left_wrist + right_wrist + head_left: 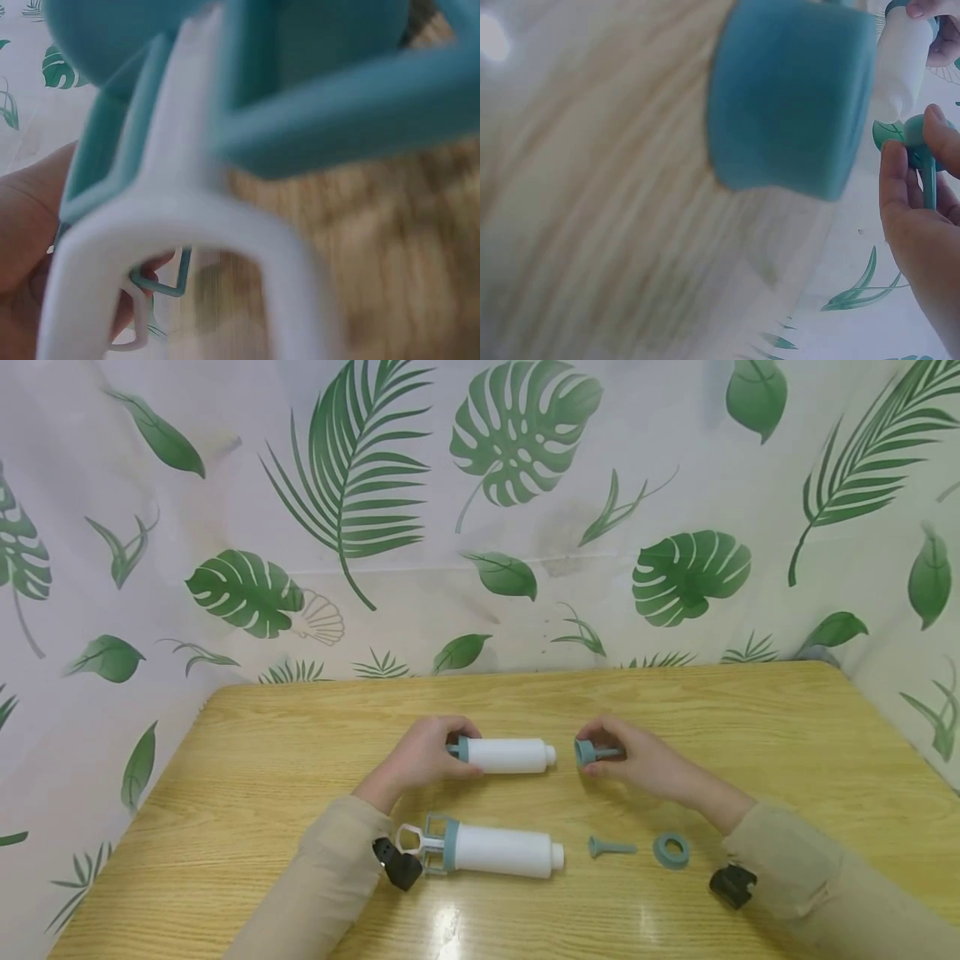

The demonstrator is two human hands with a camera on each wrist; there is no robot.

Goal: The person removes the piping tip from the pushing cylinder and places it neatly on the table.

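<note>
My left hand [427,756] grips the teal collar [463,748] end of a white syringe-like press [508,756], its tip pointing right. In the left wrist view the left hand [30,225] is partly hidden behind a large, blurred handle. To the right, my right hand [645,764] pinches a teal funnel-shaped nozzle [584,752], its wide mouth facing the press tip across a small gap. The right wrist view shows the nozzle stem [928,180] lying between the thumb and fingers.
Nearer the person, a second white press [504,851] with a teal frame and white pull handle [411,838] lies on the wooden table [247,827]. Right of it are a smaller teal nozzle [611,847] and a teal ring [671,851]. A leaf-patterned wall covering [405,577] stands behind.
</note>
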